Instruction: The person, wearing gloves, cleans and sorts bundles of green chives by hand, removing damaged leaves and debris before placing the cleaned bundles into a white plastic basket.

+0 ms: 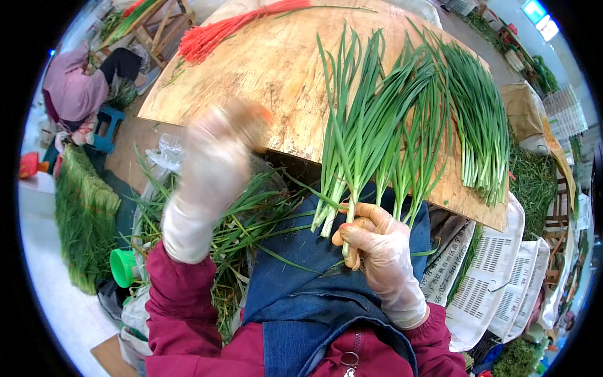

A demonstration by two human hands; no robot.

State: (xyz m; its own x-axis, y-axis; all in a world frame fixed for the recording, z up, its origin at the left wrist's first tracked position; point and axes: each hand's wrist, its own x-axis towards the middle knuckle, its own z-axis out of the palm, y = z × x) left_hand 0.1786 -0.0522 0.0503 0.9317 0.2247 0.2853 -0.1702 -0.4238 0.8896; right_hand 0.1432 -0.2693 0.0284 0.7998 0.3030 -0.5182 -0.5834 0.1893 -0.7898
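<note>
Both my hands wear thin translucent gloves. In my right hand, above my lap, the pale lower stem of a garlic chive stalk is pinched between thumb and fingers. Its green leaves reach up across the loose garlic chives, which hang over the near edge of the wooden board. My left hand is raised by the board's near left edge, apart from the stalks. Motion smears its fingers, so what they hold, if anything, does not show.
A thick bundle of chives lies at the board's right, and red ties at its far left. Leafy scraps fill a bag below the left edge. Printed white sacks stand right. A person in pink sits far left.
</note>
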